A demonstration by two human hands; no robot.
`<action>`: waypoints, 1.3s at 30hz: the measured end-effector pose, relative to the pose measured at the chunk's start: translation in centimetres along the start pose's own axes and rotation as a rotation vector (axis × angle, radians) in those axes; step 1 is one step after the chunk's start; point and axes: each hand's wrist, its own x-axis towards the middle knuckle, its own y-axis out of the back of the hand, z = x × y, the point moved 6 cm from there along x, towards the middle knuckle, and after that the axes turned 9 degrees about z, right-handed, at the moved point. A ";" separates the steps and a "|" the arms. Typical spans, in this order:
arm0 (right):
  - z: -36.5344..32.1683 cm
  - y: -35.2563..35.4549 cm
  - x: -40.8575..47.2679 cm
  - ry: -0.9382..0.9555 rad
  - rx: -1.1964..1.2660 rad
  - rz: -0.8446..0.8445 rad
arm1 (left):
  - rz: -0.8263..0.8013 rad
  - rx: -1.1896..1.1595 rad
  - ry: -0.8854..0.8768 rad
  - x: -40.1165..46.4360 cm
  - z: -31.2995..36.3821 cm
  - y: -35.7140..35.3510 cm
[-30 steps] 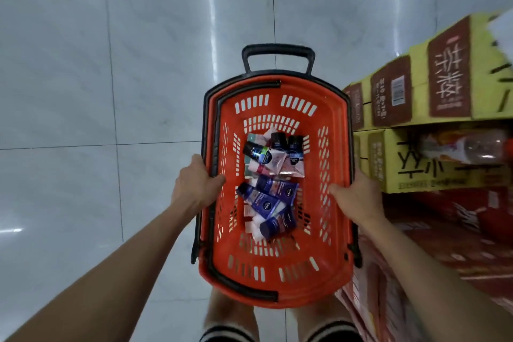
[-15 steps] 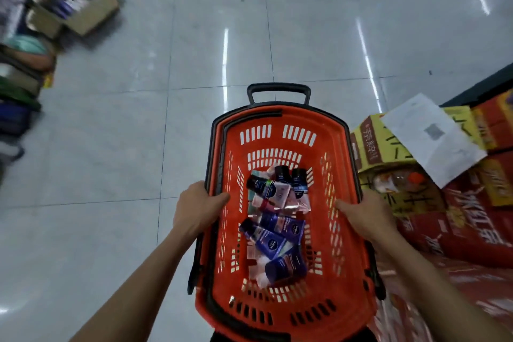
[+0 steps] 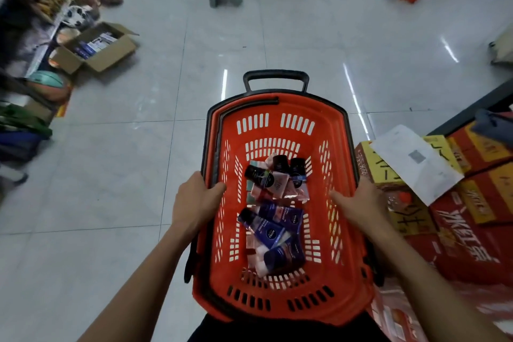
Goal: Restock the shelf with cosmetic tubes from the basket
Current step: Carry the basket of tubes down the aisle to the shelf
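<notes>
Basket (image 3: 280, 297) carried onward, both hands gripping rims, cosmetic tubes (image 3: 273, 226) inside

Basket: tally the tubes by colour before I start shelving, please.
In the orange basket:
Dark blue tubes: 3
Black-capped tubes: 3
Pale pink tubes: partly buried, cannot count
Total clearly countable: 6

Between both grips, the basket (image 3: 280, 290) is slotted orange plastic with a matt black plastic handle (image 3: 276, 78); the tubes (image 3: 273, 226) inside look glossy. Beyond, the floor (image 3: 277, 36) is polished, reflective tile.
</notes>
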 end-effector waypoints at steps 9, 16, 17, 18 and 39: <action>-1.6 0.0 3.1 -0.013 0.028 0.038 | 0.016 -0.010 -0.053 3.8 2.0 -0.4; -3.9 -0.3 12.1 0.010 0.004 0.005 | 0.039 0.001 -0.045 10.5 6.8 -3.4; -4.4 -0.4 13.9 0.013 0.011 -0.008 | 0.049 0.001 -0.037 11.7 7.8 -3.9; -5.0 -0.2 15.8 0.019 0.020 -0.013 | 0.058 -0.004 -0.029 12.9 8.8 -4.5; -12.2 5.7 47.9 0.124 0.035 -0.055 | 0.110 -0.041 -0.028 31.9 31.4 -14.0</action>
